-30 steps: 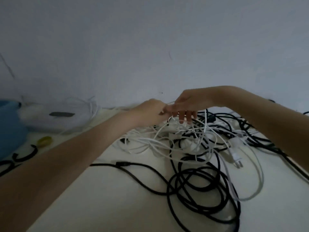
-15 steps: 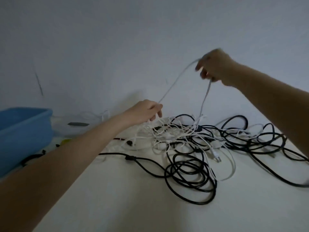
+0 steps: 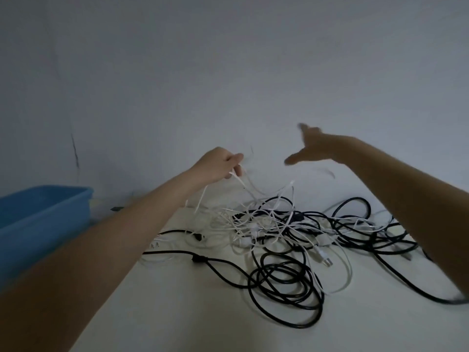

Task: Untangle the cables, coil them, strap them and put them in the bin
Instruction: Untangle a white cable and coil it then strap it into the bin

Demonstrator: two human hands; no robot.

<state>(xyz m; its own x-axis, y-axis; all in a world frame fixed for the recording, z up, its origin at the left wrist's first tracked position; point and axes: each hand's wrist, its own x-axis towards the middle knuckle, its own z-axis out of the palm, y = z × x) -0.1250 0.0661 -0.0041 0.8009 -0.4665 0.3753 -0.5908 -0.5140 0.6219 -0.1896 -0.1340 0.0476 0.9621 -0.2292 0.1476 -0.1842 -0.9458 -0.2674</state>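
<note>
Cables (image 3: 274, 232), black and white, lie in one tangled heap on the pale table (image 3: 177, 313), in its far-centre and right portion. Black loops (image 3: 284, 283) spread toward the viewer from the heap; one black run (image 3: 396, 278) trails right and passes behind the right forearm. Bare table surface extends in front of the heap, toward the viewer. Behind the heap the table meets a plain wall (image 3: 228, 72). A blue bin (image 3: 43, 217) stands at the left edge of the view, well apart from the heap, its near part cut off by the frame and partly covered by the left forearm.

Left hand (image 3: 218, 165) is raised above the left side of the heap, fingers curled, pinching a thin white cable (image 3: 243, 184) whose strands hang from the fingers down into the tangle. Right hand (image 3: 312, 148) is raised above the right-centre of the heap, clear of it, fingers spread and released, gripping nothing; it is motion-blurred. A faint blurred streak just below and right of this hand cannot be identified. The two hands are apart, with the heap below and between them.
</note>
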